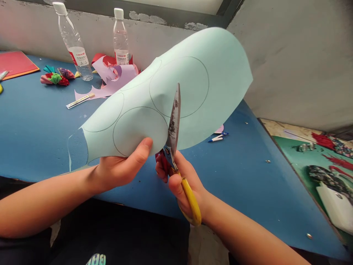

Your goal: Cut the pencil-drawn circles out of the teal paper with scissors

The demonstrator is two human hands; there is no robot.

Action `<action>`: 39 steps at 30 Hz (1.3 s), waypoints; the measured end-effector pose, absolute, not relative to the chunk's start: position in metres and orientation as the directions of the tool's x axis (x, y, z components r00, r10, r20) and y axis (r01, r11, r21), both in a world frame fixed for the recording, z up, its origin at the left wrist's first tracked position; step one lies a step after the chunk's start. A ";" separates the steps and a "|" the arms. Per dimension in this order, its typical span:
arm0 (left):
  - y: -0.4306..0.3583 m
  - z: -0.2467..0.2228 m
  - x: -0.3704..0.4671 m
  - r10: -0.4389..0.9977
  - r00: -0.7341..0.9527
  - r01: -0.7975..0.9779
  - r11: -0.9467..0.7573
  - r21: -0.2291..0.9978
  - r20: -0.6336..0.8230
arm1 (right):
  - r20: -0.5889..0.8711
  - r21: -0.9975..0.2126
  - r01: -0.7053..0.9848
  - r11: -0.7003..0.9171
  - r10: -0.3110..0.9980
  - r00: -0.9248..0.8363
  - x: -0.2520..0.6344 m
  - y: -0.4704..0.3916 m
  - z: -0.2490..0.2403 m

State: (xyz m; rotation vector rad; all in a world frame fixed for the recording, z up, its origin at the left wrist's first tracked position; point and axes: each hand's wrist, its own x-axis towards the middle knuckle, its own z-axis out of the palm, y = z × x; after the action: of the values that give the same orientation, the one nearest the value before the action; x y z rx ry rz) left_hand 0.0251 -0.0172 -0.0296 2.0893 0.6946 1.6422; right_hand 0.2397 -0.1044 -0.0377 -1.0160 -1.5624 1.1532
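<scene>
Yellow-handled scissors (172, 141), gripped in the right hand (190, 189), visible blade beside a drawn circle (138, 127). Left hand (120, 171) pinches pale green paper (228, 70) above the table (234, 176) — likely best: rotate the paper, trimming along the line.

A clear bottle (79, 55) with a white cap sits on the blue table (33, 121). Left of that bottle are small colourful bundles (56, 78), and farther left a red sheet (18, 63); to its right, a second bottle (120, 40); in front of it, a slim case (79, 101).
</scene>
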 end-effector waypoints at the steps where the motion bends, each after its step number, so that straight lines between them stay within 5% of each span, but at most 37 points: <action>1: -0.017 -0.029 0.026 0.588 0.187 0.138 -0.809 0.572 0.787 | 0.195 -0.970 0.094 0.223 0.950 -0.243 0.240 -0.105 -0.038; 13: -0.019 -0.020 0.029 0.481 0.149 0.220 -0.868 0.445 0.864 | 0.254 -0.949 0.131 0.285 0.943 -0.216 0.240 -0.104 -0.037; 29: -0.016 -0.016 0.028 0.477 0.076 0.145 -0.874 0.463 0.876 | 0.252 -0.952 0.114 0.282 0.941 -0.228 0.242 -0.105 -0.038; 34: -0.017 -0.015 0.029 0.574 0.096 0.182 -0.814 0.552 0.814 | 0.228 -0.957 0.132 0.258 0.951 -0.210 0.241 -0.105 -0.036; 39: -0.018 -0.025 0.028 0.582 -0.064 0.211 -0.786 0.581 0.811 | 0.236 -0.944 0.177 0.278 0.945 -0.225 0.241 -0.103 -0.035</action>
State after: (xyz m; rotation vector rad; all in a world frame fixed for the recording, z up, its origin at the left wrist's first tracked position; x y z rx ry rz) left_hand 0.0276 -0.0175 -0.0251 1.9364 0.8560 1.9269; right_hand 0.2407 -0.1035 -0.0347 -1.0523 -1.6241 1.0459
